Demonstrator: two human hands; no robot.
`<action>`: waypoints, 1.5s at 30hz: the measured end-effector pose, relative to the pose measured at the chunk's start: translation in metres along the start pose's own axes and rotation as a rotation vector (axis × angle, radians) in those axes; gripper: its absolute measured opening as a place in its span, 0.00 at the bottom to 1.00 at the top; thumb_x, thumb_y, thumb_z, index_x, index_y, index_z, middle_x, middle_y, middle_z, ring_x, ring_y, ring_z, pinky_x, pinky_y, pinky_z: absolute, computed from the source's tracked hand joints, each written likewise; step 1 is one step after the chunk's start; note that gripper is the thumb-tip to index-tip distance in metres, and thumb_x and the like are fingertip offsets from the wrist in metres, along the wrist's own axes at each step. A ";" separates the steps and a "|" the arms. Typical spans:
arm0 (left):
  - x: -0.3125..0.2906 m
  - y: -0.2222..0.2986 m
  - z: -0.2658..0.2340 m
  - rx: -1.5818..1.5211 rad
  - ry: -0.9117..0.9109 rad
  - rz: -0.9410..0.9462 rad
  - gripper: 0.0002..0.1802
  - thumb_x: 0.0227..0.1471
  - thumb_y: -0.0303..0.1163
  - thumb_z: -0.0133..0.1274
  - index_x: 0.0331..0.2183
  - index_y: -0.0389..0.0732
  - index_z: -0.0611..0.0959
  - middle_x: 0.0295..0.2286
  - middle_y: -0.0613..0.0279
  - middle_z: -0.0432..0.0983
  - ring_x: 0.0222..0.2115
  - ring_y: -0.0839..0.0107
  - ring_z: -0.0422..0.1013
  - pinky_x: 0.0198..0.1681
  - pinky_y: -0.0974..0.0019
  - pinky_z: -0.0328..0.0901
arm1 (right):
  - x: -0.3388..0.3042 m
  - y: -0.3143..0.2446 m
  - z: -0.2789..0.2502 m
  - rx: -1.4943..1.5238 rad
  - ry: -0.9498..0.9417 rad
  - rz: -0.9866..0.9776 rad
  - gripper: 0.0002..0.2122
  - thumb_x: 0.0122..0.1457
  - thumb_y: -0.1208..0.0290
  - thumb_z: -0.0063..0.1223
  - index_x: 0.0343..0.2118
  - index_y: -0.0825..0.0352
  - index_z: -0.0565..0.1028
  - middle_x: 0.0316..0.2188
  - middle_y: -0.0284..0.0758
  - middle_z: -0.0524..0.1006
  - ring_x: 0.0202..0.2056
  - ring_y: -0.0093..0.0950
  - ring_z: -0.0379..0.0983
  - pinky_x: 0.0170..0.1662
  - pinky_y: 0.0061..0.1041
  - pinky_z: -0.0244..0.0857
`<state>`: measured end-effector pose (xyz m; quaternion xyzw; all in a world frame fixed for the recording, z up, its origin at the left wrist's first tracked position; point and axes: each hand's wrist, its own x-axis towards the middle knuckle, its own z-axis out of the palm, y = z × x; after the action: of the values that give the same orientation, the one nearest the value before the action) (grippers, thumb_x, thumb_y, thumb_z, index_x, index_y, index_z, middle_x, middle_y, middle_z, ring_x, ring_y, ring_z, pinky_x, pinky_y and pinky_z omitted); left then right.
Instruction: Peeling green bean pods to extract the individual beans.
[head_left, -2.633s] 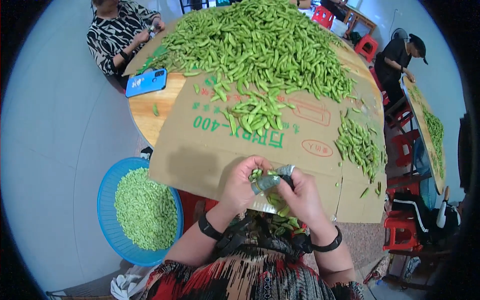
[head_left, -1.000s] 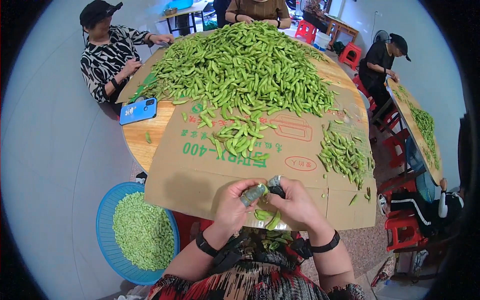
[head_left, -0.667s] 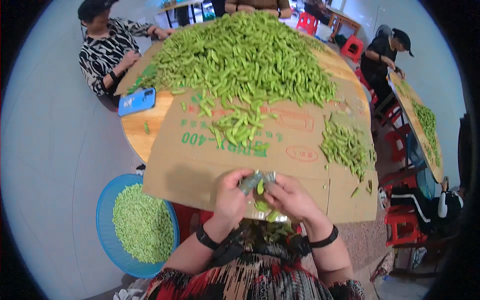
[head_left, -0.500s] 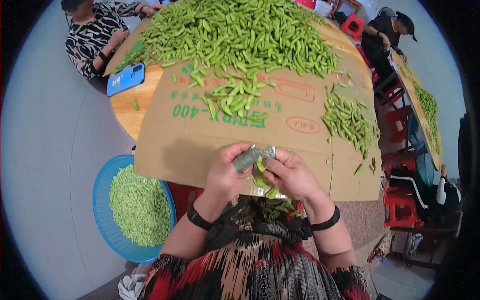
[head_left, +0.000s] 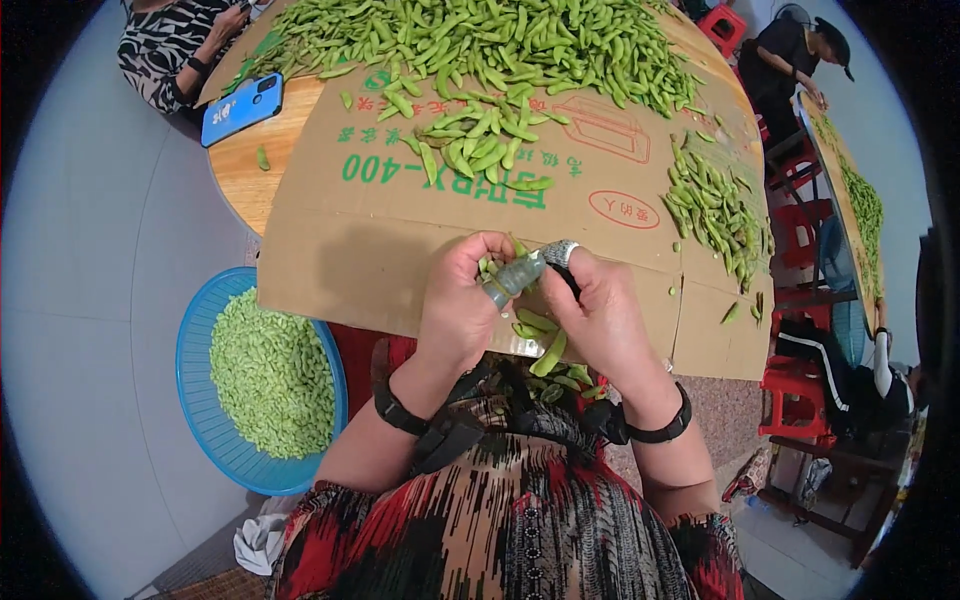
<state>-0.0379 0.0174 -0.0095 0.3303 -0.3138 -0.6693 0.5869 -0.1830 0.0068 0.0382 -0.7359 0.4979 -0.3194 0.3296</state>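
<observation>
Green pieces (head_left: 487, 267) showing again within left fingers (head_left: 480, 243), view tipped lower, head of patterned-shirt co-worker (head_left: 165, 50) now out of frame

My left hand (head_left: 462, 305) and right hand (head_left: 605, 315), pods (head_left: 548, 356) between them, are above the near edge of the cardboard (head_left: 310, 235) on the table (head_left: 240, 165), a heap (head_left: 490, 45) beyond, a small pile (head_left: 480, 150) before it, a side pile (head_left: 712, 210) to the right. The phone (head_left: 243, 110) lies on the table's left; below, left, a basket (head_left: 193, 390) holds beans (head_left: 272, 385).
</observation>
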 end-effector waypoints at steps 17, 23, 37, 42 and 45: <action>0.005 0.002 -0.008 0.192 0.059 0.065 0.11 0.48 0.18 0.45 0.35 0.37 0.76 0.24 0.72 0.70 0.24 0.84 0.63 0.26 0.81 0.58 | 0.013 0.002 0.005 -0.273 -0.056 -0.055 0.08 0.53 0.71 0.49 0.24 0.70 0.68 0.13 0.46 0.69 0.17 0.45 0.68 0.21 0.38 0.62; 0.004 0.015 -0.018 0.286 0.011 0.007 0.18 0.46 0.16 0.40 0.37 0.37 0.79 0.25 0.69 0.72 0.25 0.83 0.65 0.26 0.80 0.59 | 0.050 0.012 -0.022 -0.349 -0.123 -0.102 0.09 0.53 0.69 0.48 0.31 0.71 0.70 0.19 0.50 0.71 0.25 0.47 0.70 0.28 0.41 0.63; 0.003 0.023 -0.004 -0.068 0.000 -0.119 0.21 0.50 0.26 0.47 0.48 0.32 0.70 0.25 0.68 0.69 0.19 0.85 0.59 0.18 0.83 0.48 | 0.035 0.012 -0.027 0.784 -0.498 0.501 0.08 0.56 0.70 0.49 0.35 0.68 0.71 0.18 0.23 0.65 0.16 0.10 0.55 0.17 0.10 0.47; 0.003 0.015 -0.007 -0.227 -0.036 -0.070 0.06 0.49 0.28 0.53 0.32 0.38 0.78 0.20 0.74 0.66 0.16 0.89 0.55 0.16 0.82 0.45 | 0.013 0.003 -0.021 0.897 -0.509 0.489 0.07 0.61 0.69 0.40 0.35 0.66 0.67 0.17 0.22 0.62 0.16 0.10 0.51 0.17 0.11 0.44; 0.002 0.011 -0.008 -0.196 -0.017 -0.013 0.04 0.48 0.27 0.55 0.28 0.40 0.77 0.19 0.75 0.67 0.15 0.89 0.53 0.16 0.81 0.45 | 0.007 0.002 -0.021 0.877 -0.518 0.432 0.08 0.62 0.68 0.36 0.34 0.66 0.66 0.16 0.22 0.62 0.16 0.11 0.50 0.18 0.11 0.44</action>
<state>-0.0253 0.0136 -0.0056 0.2676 -0.2497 -0.7036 0.6091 -0.1985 -0.0043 0.0496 -0.4651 0.3607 -0.2305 0.7749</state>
